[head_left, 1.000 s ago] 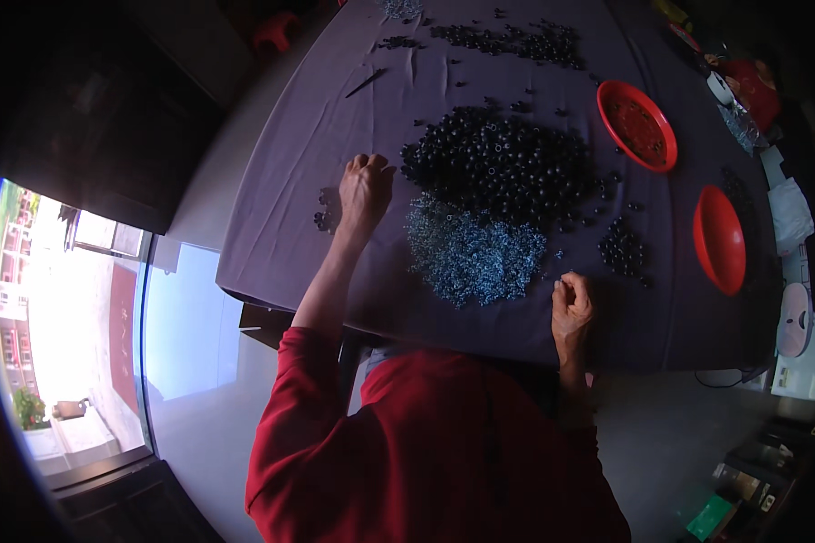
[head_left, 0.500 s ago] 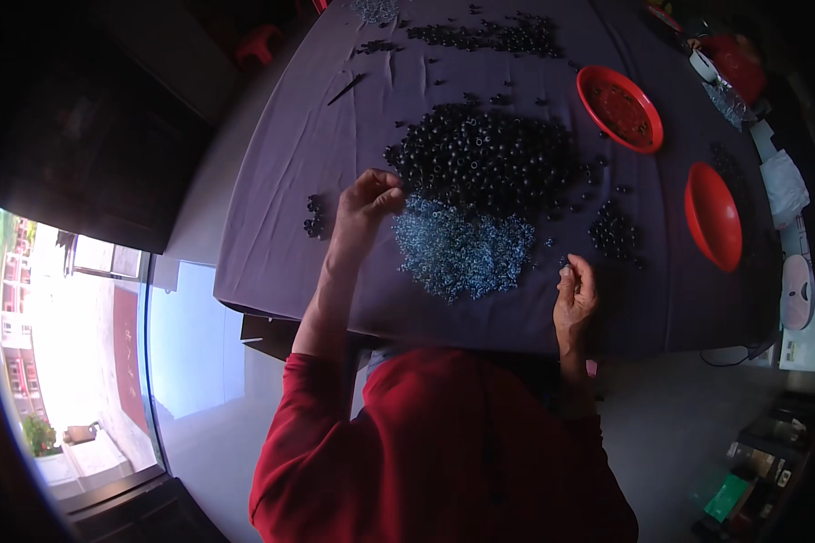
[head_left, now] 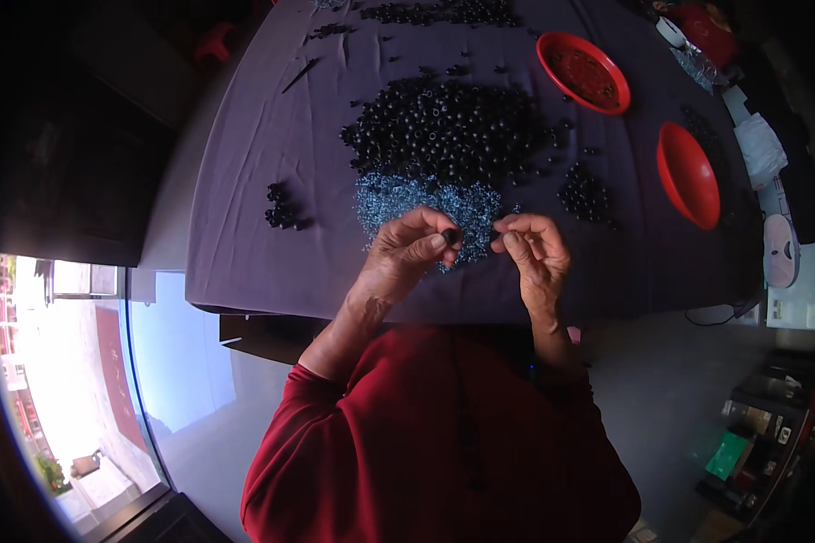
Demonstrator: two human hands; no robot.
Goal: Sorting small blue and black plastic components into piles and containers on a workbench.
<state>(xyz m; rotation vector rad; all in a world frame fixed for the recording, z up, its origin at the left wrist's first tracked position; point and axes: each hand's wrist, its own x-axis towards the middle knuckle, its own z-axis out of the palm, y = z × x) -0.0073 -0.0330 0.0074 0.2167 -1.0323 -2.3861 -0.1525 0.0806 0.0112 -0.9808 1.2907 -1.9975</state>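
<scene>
My left hand (head_left: 406,252) pinches a small round black cap-like piece (head_left: 450,236) between thumb and fingertips. It hovers over the near part of a heap of tiny bluish-silver pieces (head_left: 394,197). To its right, my right hand (head_left: 541,253) has thumb and forefinger closed together; whatever sits in that pinch is too small to make out. The two hands face each other, a short gap apart. Just beyond the bluish heap, and touching it, lies a large pile of small black hollow pieces (head_left: 439,131).
Smaller black clusters lie on the purple cloth (head_left: 244,253), one at left (head_left: 283,206) and one at right (head_left: 586,193). A red dish (head_left: 584,72) with small bits and a red bowl (head_left: 688,176) stand at right. A dark thin tool (head_left: 300,75) rests far left.
From the black pile's left edge, my left hand has come nearer and rightward, now with a black piece. My right hand has moved left toward it. The whole view has shifted slightly.
</scene>
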